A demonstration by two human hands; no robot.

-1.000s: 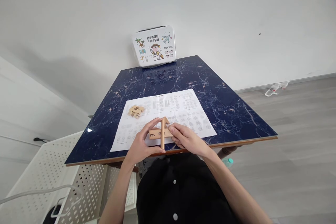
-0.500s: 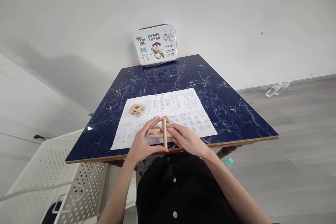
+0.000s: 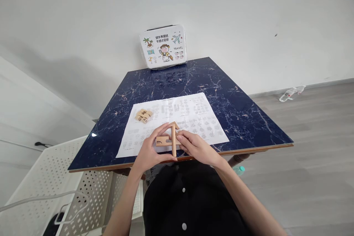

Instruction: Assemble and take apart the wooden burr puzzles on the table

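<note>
Between my hands, above the near edge of the printed sheet, are notched wooden puzzle pieces. My left hand (image 3: pixel 149 149) grips an upright wooden puzzle piece (image 3: pixel 174 142), thumb at its lower end and fingers at its top. A second wooden piece (image 3: pixel 162 141), with a dark mark on its left end, lies crosswise to it. My right hand (image 3: pixel 197 146) pinches the right end of this crosswise piece, partly hiding it. On the sheet's left side sits a small cluster of wooden pieces (image 3: pixel 143 115), some with dark marks.
The white printed sheet (image 3: pixel 155 129) lies on a dark blue marbled table (image 3: pixel 221 92). A white cartoon-printed case (image 3: pixel 165 49) leans on the wall at the back. Left of the table stands a white perforated rack (image 3: pixel 52 169). Plastic bottles (image 3: pixel 290 94) lie on the floor at right.
</note>
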